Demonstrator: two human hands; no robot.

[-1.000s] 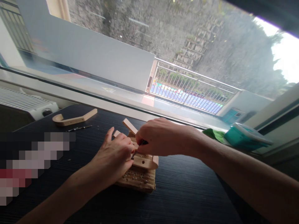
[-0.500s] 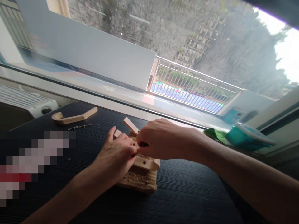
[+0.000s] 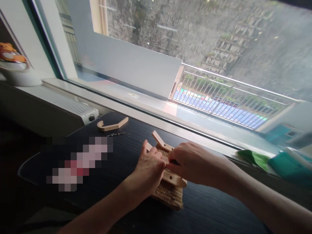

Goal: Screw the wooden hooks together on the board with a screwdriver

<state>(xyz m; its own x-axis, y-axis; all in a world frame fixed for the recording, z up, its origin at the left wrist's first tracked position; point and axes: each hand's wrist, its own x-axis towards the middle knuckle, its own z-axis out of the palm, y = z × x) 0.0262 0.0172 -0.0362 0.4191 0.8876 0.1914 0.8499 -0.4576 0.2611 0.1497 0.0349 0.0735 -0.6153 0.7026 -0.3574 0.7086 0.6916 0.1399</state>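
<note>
On the black table [image 3: 122, 156] lies a rough wooden block [image 3: 170, 196] dotted with small holes. Across it rest light wooden strips [image 3: 173, 177], one end [image 3: 159, 139] sticking up toward the window. My left hand [image 3: 149, 170] presses down on the strips, fingers curled over them. My right hand [image 3: 192, 164] is closed in a pinch round a small dark tool [image 3: 174, 161] whose tip meets the strip between both hands. Most of the tool is hidden by my fingers.
A curved wooden piece [image 3: 111, 125] and thin metal bits [image 3: 116, 134] lie at the table's far left. A white radiator [image 3: 65, 104] runs under the window sill. Green cloth [image 3: 253, 158] and a teal box [image 3: 289, 167] sit at the right.
The view has swung left and pulled back, so the hands and block now sit further right and lower. Both hands keep the same hold on the strips and tool.
</note>
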